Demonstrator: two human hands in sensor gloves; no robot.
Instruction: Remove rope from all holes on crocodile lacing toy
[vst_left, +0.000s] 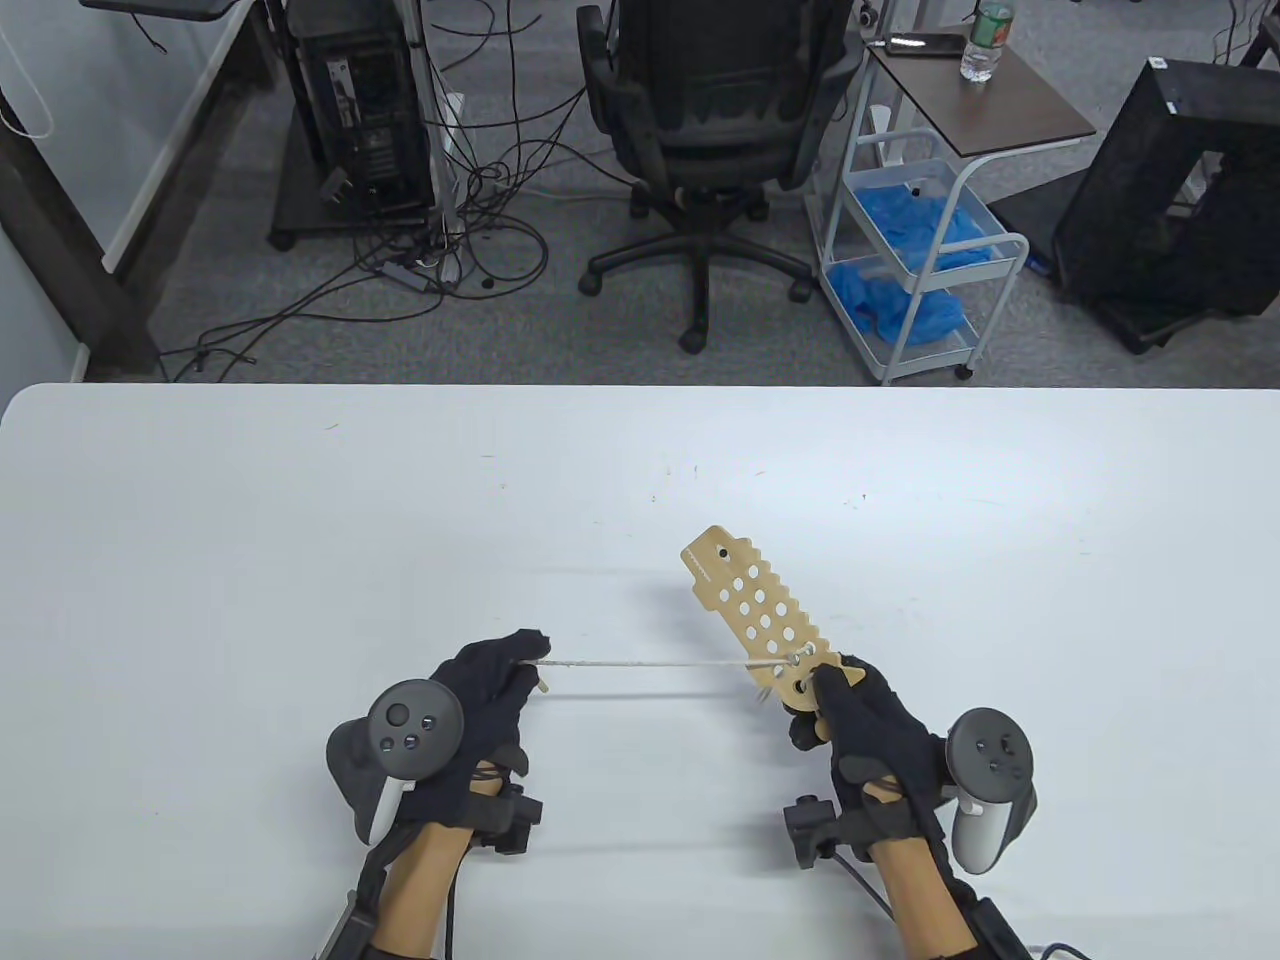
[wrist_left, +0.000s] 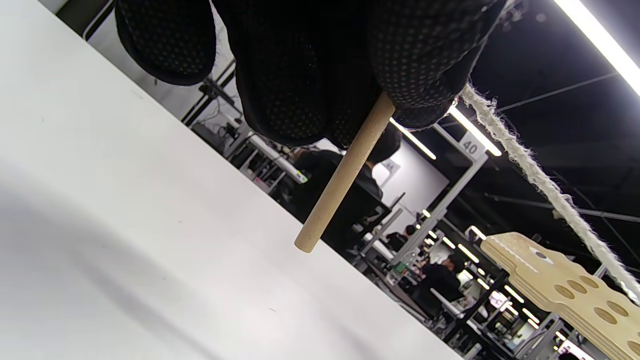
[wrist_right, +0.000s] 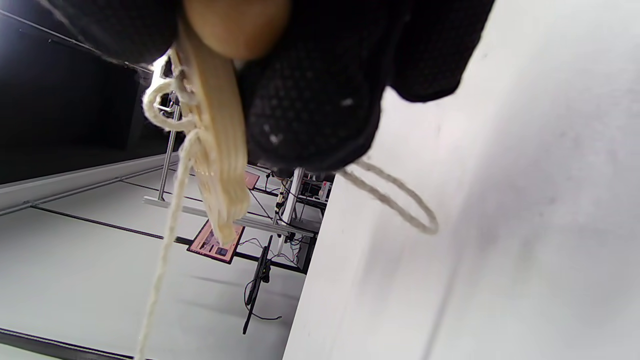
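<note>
The crocodile lacing toy (vst_left: 760, 612) is held above the white tabletop (vst_left: 300, 560) by the right hand (vst_left: 868, 722); its fingers (vst_left: 822, 690) are closed around the toy's near end, the rest of the board angled away toward the far left; most holes along the body are seen open. The rope (vst_left: 650, 663) is drawn taut in a nearly level line from a hole near the gripped end across to the left hand (vst_left: 478, 712); the two hands are well apart. In the left wrist view the left fingers (wrist_left: 420, 65) are seen pinched on the wooden dowel tip (wrist_left: 340, 180) of the rope, the dowel pointing down toward the tabletop without touching it; the rope leaves the fingers toward the toy. In the right wrist view a small coil of rope (wrist_right: 162, 107) is noted on the toy's edge by the gripping fingers; a slack loop (wrist_right: 400, 202) hangs from under the glove. An office chair (vst_left: 715, 120) and a white cart (vst_left: 915, 240) are recorded on the floor beyond the tabletop.
</note>
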